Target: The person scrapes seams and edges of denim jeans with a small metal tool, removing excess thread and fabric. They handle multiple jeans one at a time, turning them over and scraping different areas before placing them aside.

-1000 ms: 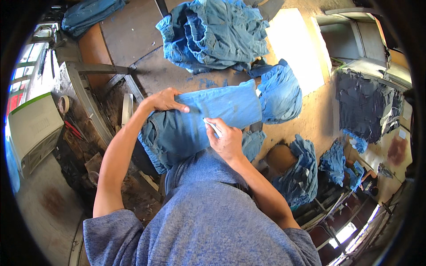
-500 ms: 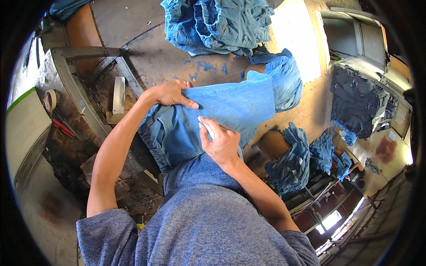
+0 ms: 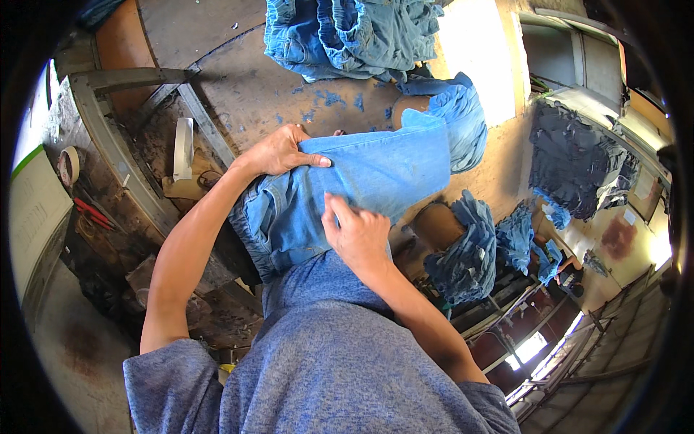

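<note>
A pair of light blue denim pants (image 3: pixel 390 170) with a gathered waistband lies stretched in front of me, its waist end near my body on the left. My left hand (image 3: pixel 289 150) grips the far edge, thumb lying on top of the cloth and fingers out of sight behind it. Over the middle of the denim, my right hand (image 3: pixel 359 235) is closed, its index finger and thumb pointing forward at the fabric. Whatever sits inside its curled fingers is hidden now; a whitish piece showed there half a second ago.
A pile of blue denim garments (image 3: pixel 354 40) lies at the far side. More denim (image 3: pixel 466 249) is heaped at the right, with a dark garment stack (image 3: pixel 578 159) beyond. A metal frame (image 3: pixel 119 145), a tape roll (image 3: pixel 69 166) and red-handled pliers (image 3: pixel 94 213) are at the left.
My right hand has turned slightly, so the whitish piece in it no longer shows. My left hand keeps its hold on the denim pants. The view has shifted a little.
</note>
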Demonstrator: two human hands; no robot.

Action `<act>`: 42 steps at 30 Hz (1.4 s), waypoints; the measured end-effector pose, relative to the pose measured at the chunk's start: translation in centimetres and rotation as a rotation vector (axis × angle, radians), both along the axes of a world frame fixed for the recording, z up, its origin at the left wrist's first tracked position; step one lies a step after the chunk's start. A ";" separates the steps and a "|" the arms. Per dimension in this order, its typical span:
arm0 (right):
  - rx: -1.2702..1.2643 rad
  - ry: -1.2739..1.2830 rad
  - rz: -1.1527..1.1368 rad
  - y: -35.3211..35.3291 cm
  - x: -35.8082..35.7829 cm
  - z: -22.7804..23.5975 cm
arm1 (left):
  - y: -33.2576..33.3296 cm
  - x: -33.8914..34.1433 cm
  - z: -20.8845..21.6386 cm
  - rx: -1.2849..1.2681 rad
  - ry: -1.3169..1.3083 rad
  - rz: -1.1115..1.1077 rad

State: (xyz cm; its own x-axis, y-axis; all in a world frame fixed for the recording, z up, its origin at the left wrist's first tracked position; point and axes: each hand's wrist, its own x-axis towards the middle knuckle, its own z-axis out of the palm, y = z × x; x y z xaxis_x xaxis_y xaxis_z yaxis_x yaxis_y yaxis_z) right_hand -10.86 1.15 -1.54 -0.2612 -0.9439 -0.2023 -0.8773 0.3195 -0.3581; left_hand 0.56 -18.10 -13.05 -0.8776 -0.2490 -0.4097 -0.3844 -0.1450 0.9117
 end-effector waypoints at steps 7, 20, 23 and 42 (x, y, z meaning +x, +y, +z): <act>-0.162 -0.201 -0.106 0.2 -0.5 -0.5 | 0.5 0.2 -1.4 0.091 -0.071 0.021; 0.033 -0.002 0.014 -0.1 -0.2 0.4 | 1.1 0.3 -3.0 0.178 -0.021 0.080; -0.016 -0.134 -0.076 0.3 -0.4 0.6 | 1.6 0.3 -3.5 0.082 0.055 0.128; -0.156 -0.201 -0.097 -0.6 -0.8 -1.5 | 1.9 0.4 -5.4 0.059 0.057 0.107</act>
State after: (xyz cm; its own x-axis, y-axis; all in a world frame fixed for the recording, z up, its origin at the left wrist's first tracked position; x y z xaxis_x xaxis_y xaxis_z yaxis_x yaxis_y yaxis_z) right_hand -11.67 0.55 -3.08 -0.3210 -0.9403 -0.1132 -0.7518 0.3257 -0.5734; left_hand 0.98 -16.17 -18.41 -0.8696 -0.3191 -0.3768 -0.3119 -0.2368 0.9201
